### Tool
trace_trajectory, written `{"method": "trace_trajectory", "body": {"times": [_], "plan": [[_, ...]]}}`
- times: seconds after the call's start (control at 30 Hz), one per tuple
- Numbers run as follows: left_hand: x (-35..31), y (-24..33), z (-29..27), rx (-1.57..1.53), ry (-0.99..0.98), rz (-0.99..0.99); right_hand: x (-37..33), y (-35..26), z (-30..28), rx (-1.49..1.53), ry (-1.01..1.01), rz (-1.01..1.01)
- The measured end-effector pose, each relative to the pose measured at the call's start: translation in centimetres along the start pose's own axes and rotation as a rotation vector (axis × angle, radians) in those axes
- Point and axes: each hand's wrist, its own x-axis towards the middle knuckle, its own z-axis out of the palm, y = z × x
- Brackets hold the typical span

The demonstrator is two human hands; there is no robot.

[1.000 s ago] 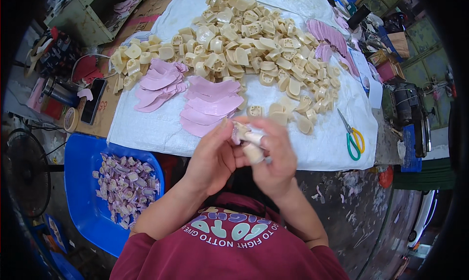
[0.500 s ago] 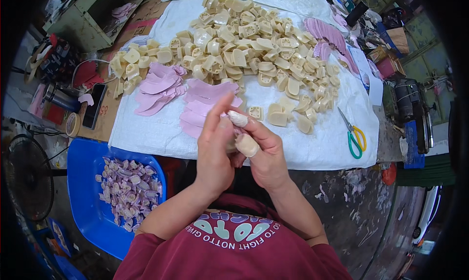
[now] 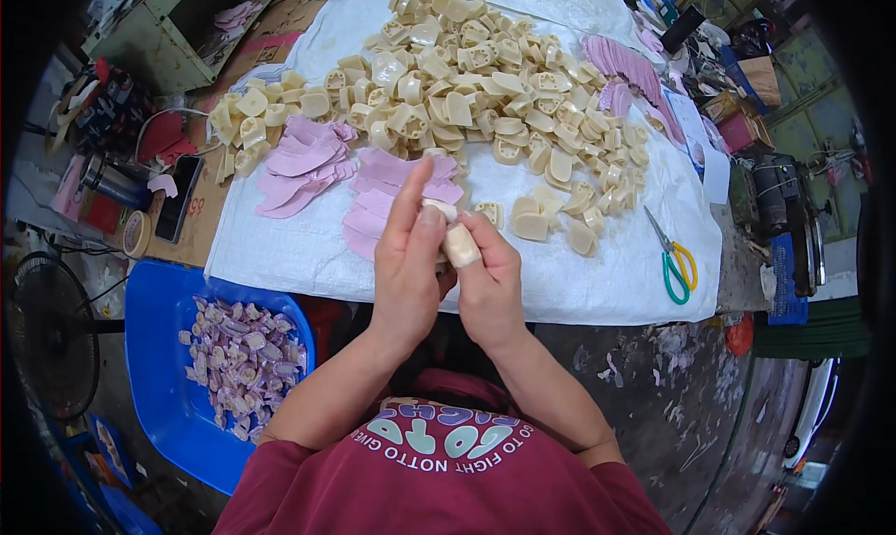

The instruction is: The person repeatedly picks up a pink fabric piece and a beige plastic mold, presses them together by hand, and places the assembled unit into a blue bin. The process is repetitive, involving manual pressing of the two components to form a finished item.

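Purple-covered pieces (image 3: 252, 353) in the lower-left blue tub (image 3: 154, 376) look done, bare cream blocks (image 3: 457, 110) at upper centre and pink sheets (image 3: 373, 199) seem unused, and the left hand (image 3: 404, 269) and right hand (image 3: 493, 288) meet mid-frame, whether grasping anything I cannot tell.

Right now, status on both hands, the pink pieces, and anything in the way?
Left hand, right hand together, anything between hidden. Nearer pink pieces partly behind left hand. Scissors off right, apart from both.
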Motion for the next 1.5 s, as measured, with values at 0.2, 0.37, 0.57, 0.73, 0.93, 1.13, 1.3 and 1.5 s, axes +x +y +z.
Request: {"method": "trace_trajectory", "body": {"times": [0.2,0.37,0.57,0.73,0.93,1.13,1.3,1.5], "plan": [[0.7,1.0,-1.2,0.015,-0.087,-0.061,0.7,0.5,-1.1,-0.291,-0.156,-0.331],[-0.1,2.1,-2.1,-0.203,-0.349,-0.185,-0.1,-1.0,-1.1,-0.093,-0.111,-0.090],[-0.3,1.6,-2.5,-0.367,-0.458,-0.249,0.9,0.1,-3.1,-0.400,-0.166,-0.436],[-0.9,1.6,-2.1,-0.475,-0.399,-0.256,-0.4,-0.9,-2.6,0.149,-0.211,-0.145],[-1.0,2.0,-2.1,-0.427,-0.425,-0.228,-1.3,-1.7,-1.0,0.320,-0.064,0.050],[-0.7,1.9,-1.5,-0.287,-0.456,-0.038,-0.4,-1.9,-1.5,0.369,-0.115,0.039],[-1.0,2.1,-2.1,0.004,-0.462,-0.016,-0.7,-1.1,-1.6,0.438,-0.018,0.079],[-0.4,2.8,-3.3,1.019,-0.471,0.494,-1.2,-0.8,-4.4,0.244,-0.043,0.353]]}}
